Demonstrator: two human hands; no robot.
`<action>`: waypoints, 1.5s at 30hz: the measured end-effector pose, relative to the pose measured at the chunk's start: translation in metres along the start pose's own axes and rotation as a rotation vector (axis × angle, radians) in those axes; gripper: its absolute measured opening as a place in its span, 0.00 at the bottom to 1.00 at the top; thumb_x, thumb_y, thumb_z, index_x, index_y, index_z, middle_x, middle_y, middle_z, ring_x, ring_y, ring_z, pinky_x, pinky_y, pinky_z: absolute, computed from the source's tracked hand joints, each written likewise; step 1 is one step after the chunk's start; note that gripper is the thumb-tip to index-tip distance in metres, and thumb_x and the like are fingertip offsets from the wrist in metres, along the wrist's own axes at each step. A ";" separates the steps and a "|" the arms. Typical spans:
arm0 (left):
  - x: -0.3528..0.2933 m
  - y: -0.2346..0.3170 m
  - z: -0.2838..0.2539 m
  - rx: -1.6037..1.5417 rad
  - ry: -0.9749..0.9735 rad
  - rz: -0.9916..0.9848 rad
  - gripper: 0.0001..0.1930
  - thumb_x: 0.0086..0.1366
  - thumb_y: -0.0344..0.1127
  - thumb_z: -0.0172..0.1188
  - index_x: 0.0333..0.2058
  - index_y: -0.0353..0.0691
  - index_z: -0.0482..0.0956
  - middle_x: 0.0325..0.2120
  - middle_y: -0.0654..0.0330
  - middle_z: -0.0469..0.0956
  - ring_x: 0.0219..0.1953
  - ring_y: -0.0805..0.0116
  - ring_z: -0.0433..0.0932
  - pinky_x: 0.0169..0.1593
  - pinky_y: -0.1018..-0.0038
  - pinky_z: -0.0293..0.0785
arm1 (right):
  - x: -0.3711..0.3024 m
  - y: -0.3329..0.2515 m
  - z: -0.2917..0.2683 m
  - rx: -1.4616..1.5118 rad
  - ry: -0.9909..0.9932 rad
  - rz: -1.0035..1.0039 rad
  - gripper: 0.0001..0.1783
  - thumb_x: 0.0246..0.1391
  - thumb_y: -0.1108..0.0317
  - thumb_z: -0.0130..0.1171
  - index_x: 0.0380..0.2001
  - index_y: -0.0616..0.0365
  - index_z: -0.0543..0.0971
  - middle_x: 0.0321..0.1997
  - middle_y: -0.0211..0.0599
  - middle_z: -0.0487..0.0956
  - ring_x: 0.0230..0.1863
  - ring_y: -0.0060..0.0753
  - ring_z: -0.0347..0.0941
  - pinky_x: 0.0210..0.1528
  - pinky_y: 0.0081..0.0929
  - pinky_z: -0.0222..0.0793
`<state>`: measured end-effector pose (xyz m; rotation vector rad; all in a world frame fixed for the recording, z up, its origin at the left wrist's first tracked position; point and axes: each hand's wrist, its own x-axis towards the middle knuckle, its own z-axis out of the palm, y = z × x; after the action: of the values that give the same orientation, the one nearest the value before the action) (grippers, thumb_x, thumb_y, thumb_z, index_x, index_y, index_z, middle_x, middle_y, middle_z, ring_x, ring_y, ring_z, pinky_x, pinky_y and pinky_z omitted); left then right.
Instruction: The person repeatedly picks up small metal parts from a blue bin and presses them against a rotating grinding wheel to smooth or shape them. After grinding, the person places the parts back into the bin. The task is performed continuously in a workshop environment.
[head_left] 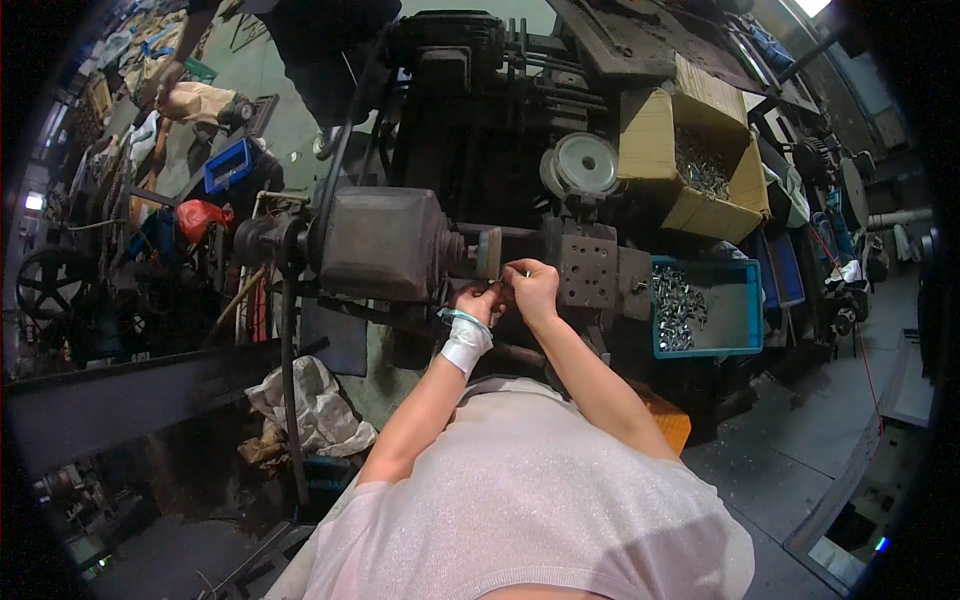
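Observation:
My left hand (478, 302), with a white wrap and a light blue band at its wrist, is closed, fingertips pinched together. Beside it my right hand (535, 288) is closed too, its thumb and forefinger meeting the left fingertips. Whatever small piece they pinch is mostly hidden by the fingers. Just above the hands is a small round wheel (489, 252) with a coloured rim, mounted on the machine's spindle; I cannot tell whether the fingers touch it. To the left stands the machine's boxy grey housing (380, 243). A drilled metal block (588, 270) sits right of my right hand.
A blue bin (755, 310) with many small shiny metal parts (678, 310) stands at the right. Behind it an open cardboard box (650, 135) holds more metal pieces. A round metal handwheel (586, 163) rises beyond the block. White sacking (315, 405) lies lower left.

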<state>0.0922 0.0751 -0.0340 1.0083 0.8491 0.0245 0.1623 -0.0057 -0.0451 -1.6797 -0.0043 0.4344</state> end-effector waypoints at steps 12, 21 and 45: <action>-0.021 0.003 -0.025 -0.061 -0.178 -0.146 0.15 0.57 0.47 0.53 0.30 0.39 0.72 0.21 0.65 0.72 0.18 0.77 0.69 0.18 0.81 0.64 | -0.024 -0.023 -0.016 0.256 -0.131 0.133 0.06 0.44 0.73 0.56 0.28 0.65 0.77 0.20 0.31 0.74 0.18 0.16 0.67 0.18 0.11 0.60; -0.013 -0.006 -0.027 -0.100 -0.270 -0.166 0.09 0.57 0.41 0.54 0.30 0.43 0.71 0.22 0.68 0.72 0.20 0.79 0.70 0.19 0.83 0.66 | -0.030 -0.019 -0.022 0.170 -0.213 0.098 0.08 0.45 0.72 0.56 0.29 0.66 0.76 0.19 0.31 0.74 0.16 0.15 0.64 0.17 0.11 0.58; -0.001 0.000 -0.007 -0.004 -0.032 -0.038 0.08 0.54 0.35 0.56 0.28 0.36 0.72 0.22 0.61 0.75 0.19 0.76 0.71 0.18 0.81 0.64 | -0.010 -0.007 0.002 0.123 0.009 0.083 0.07 0.41 0.74 0.56 0.26 0.66 0.78 0.20 0.35 0.76 0.22 0.21 0.70 0.25 0.20 0.65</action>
<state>0.0872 0.0800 -0.0347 0.9863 0.8386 -0.0228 0.1545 -0.0049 -0.0356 -1.5648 0.0976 0.4798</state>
